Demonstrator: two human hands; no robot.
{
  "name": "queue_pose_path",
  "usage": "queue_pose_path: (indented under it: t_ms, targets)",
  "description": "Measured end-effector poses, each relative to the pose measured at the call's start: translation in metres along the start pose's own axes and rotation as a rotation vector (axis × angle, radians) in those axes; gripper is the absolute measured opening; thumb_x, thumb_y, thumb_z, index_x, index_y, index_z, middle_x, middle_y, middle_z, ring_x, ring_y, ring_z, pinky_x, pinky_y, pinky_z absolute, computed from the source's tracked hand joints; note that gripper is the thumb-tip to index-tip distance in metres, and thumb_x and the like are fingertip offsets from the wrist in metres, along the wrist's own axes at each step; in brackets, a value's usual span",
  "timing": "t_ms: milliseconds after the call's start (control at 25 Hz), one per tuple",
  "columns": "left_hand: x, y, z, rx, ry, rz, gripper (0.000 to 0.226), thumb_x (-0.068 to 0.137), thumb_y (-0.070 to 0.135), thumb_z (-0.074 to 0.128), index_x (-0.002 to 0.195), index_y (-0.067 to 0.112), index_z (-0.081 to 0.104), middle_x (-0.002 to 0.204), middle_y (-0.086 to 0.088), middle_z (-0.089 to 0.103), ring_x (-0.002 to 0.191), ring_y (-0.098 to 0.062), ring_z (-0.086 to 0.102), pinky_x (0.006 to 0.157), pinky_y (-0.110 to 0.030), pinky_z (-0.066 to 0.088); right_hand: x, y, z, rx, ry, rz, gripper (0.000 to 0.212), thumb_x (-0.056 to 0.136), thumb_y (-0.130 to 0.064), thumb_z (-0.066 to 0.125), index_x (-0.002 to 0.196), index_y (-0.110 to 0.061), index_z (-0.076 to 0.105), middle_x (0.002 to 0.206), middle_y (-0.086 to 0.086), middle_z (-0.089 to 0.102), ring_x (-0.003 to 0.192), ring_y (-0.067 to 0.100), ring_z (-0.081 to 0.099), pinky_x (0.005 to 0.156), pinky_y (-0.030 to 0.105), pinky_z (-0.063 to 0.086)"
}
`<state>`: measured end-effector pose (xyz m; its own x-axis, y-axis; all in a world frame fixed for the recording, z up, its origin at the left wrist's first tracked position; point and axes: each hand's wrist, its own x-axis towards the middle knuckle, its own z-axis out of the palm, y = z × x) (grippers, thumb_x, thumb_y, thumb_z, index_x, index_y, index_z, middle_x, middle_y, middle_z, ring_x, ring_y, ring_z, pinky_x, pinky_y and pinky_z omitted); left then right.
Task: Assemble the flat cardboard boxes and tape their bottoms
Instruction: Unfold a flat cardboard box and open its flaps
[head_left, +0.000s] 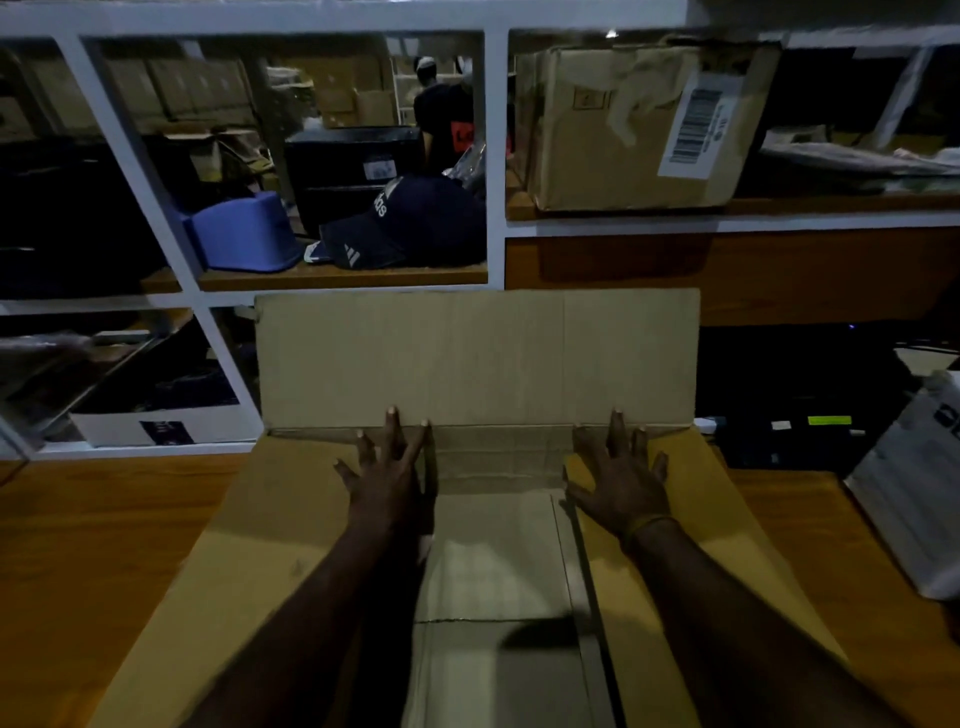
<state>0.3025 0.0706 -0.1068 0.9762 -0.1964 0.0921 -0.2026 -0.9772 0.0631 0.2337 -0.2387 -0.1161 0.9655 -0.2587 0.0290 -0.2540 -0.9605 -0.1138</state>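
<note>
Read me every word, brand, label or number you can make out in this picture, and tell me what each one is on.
"das", the end of a white brand word: on the dark blue cap on the shelf.
Barcode label on the worn cardboard box: print too small to read.
Red patch on the distant person's dark shirt: blurred.
White sticker on the black box: unreadable.
Green tag at right: no legible text.

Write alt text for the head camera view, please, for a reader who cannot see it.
A person's left hand and right hand press flat, fingers spread, on the two side flaps of a cardboard box on a wooden table; its far flap stands upright. Behind, white shelving holds a navy cap and a worn carton.
</note>
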Motion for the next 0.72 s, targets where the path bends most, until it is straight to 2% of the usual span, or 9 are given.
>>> queue_pose_path:
  t_ms: [160,320,400,520,640,720]
  targets:
    - [0.007,0.0,-0.003,0.011,-0.048,-0.004,0.09,0.093,0.04,0.057,0.148,0.051,-0.013,0.159,0.004,-0.03,0.148,-0.044,-0.005,0.103,-0.078,0.019,0.002,-0.007,-0.006,0.026,-0.027,0.067,0.094,0.078,-0.072,0.055,0.149,-0.057,-0.005,0.158,-0.003,-0.035,0.146,0.051,-0.007,0.11,0.074,0.006]
    - [0.005,0.002,-0.014,-0.003,-0.13,-0.031,0.088,0.094,0.036,0.057,0.148,0.054,-0.01,0.158,0.009,-0.031,0.147,-0.045,-0.002,0.102,-0.079,0.015,-0.004,-0.017,-0.014,0.037,-0.089,0.119,0.105,0.077,-0.065,0.063,0.147,-0.056,-0.014,0.155,-0.001,-0.039,0.144,0.055,0.0,0.11,0.074,0.009]
    - [-0.007,0.004,-0.015,-0.045,-0.099,-0.06,0.089,0.095,0.034,0.056,0.147,0.054,-0.013,0.158,0.009,-0.032,0.146,-0.047,0.003,0.102,-0.079,0.015,-0.015,-0.018,-0.016,0.035,-0.093,0.131,0.109,0.077,-0.061,0.067,0.146,-0.056,-0.018,0.154,0.0,-0.042,0.144,0.055,0.002,0.11,0.074,0.01]
    - [-0.041,0.004,-0.006,-0.068,-0.017,-0.052,0.099,0.088,0.043,0.061,0.144,0.057,-0.019,0.158,0.01,-0.031,0.145,-0.049,0.01,0.1,-0.081,0.012,-0.04,-0.019,-0.016,0.051,-0.106,0.132,0.114,0.077,-0.056,0.071,0.144,-0.057,-0.022,0.153,0.0,-0.043,0.143,0.056,0.001,0.109,0.075,0.009]
    - [-0.072,0.003,0.001,-0.079,-0.006,-0.106,0.104,0.082,0.048,0.068,0.146,0.056,-0.014,0.162,0.008,-0.021,0.142,-0.05,0.019,0.099,-0.08,0.012,-0.076,-0.023,-0.017,0.015,-0.103,0.138,0.117,0.077,-0.056,0.071,0.144,-0.054,-0.024,0.155,0.004,-0.039,0.143,0.056,0.003,0.109,0.074,0.012]
    - [-0.096,0.003,-0.01,-0.045,-0.01,-0.118,0.104,0.083,0.042,0.069,0.148,0.054,-0.012,0.162,0.005,-0.02,0.142,-0.05,0.018,0.099,-0.08,0.015,-0.097,-0.029,-0.02,0.0,-0.121,0.155,0.118,0.077,-0.055,0.073,0.145,-0.053,-0.024,0.157,0.008,-0.036,0.142,0.056,0.007,0.108,0.074,0.015]
